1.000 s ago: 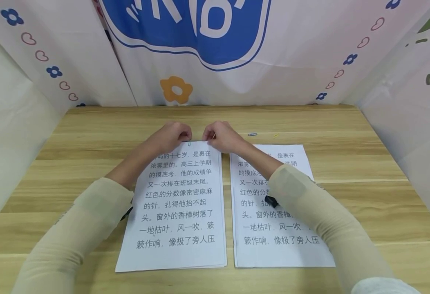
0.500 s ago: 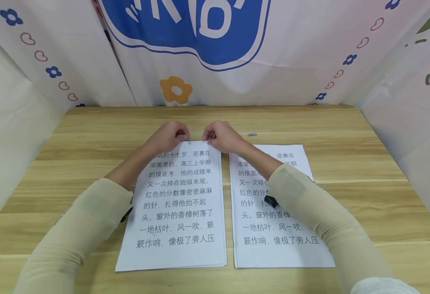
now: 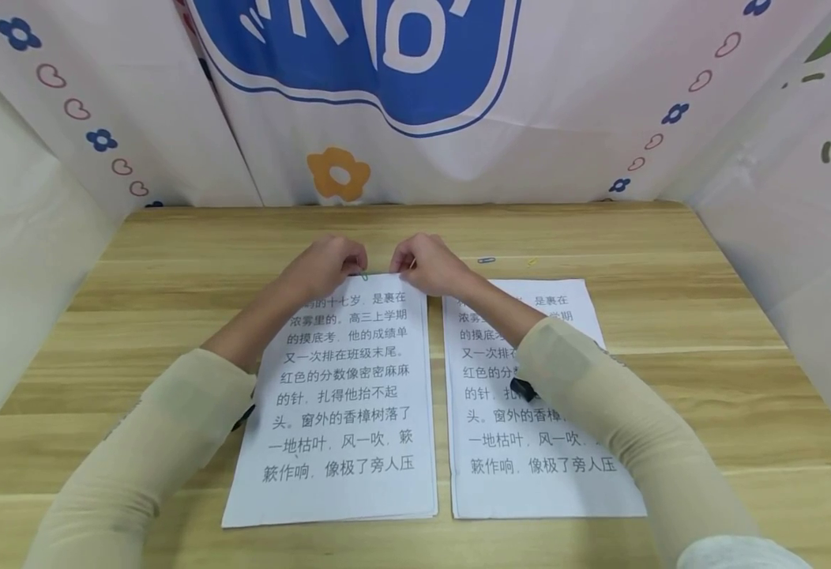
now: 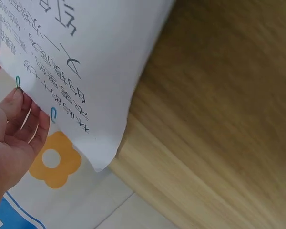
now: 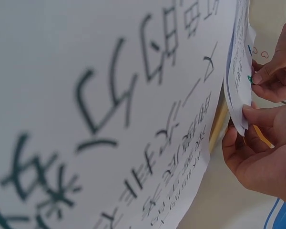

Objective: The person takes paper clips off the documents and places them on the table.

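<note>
My left hand (image 3: 323, 265) pinches a green paper clip (image 4: 18, 82) between thumb and fingers at the top edge of the left paper stack (image 3: 337, 502). The clip sits on that edge, its loop showing on the front. A blue paper clip (image 4: 53, 114) is on the same edge, nearer the stack's left corner; in the head view the left hand hides it. My right hand (image 3: 426, 265) grips the stack's top edge near the right corner, thumb on the front. In the right wrist view several sheets (image 5: 236, 71) show slightly fanned between the two hands.
A second printed paper stack (image 3: 543, 502) lies to the right, partly under my right forearm. Behind it on the wooden table (image 3: 728, 427) lie a blue paper clip (image 3: 486, 260) and a yellow paper clip (image 3: 532, 261). A printed cloth (image 3: 501, 158) hangs behind the table.
My left fingers have shifted slightly left at the top edge, and the green paper clip has tilted a little. The right hand keeps its hold on the paper.
</note>
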Motion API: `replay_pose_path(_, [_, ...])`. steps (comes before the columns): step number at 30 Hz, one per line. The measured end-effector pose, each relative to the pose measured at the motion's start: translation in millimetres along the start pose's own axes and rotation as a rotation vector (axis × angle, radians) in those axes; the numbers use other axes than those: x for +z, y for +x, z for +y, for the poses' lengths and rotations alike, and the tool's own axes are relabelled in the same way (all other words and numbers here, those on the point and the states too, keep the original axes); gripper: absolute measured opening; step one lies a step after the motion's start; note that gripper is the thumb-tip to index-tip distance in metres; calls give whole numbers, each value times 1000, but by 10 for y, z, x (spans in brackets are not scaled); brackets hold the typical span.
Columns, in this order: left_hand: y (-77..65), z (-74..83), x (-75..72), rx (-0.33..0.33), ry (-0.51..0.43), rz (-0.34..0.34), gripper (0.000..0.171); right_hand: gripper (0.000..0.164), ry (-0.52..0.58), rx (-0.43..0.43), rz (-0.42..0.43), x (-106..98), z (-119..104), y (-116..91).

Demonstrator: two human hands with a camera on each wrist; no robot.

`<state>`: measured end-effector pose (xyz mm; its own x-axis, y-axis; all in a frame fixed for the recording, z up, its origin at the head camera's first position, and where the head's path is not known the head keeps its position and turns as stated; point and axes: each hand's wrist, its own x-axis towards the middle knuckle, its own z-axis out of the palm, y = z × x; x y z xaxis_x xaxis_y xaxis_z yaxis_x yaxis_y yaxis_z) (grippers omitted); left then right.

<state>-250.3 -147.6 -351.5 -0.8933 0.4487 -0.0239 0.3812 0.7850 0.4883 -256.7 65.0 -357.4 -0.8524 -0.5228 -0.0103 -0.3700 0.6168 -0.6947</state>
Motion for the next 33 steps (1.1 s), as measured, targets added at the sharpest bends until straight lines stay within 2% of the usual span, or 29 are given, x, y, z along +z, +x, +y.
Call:
replay_pose_path(5, [-2, 0, 3, 9, 3, 10, 12, 15, 0, 9, -7, 2, 10, -4])
replay_pose_path(14, [1, -49, 19, 12, -74, 17, 12, 16, 4, 14, -12, 2, 1, -13])
replay_pose_path(23, [3, -51, 18, -47, -107, 15, 13, 15, -1, 23, -14, 0, -5, -10])
replay_pose_path(30, [2, -40, 19, 36, -22, 31, 12, 16, -7, 26, -14, -7, -7, -8])
replay_pose_path(33, [-2, -37, 18, 42, -10, 28, 13, 15, -7, 25, -12, -5, -9, -9])
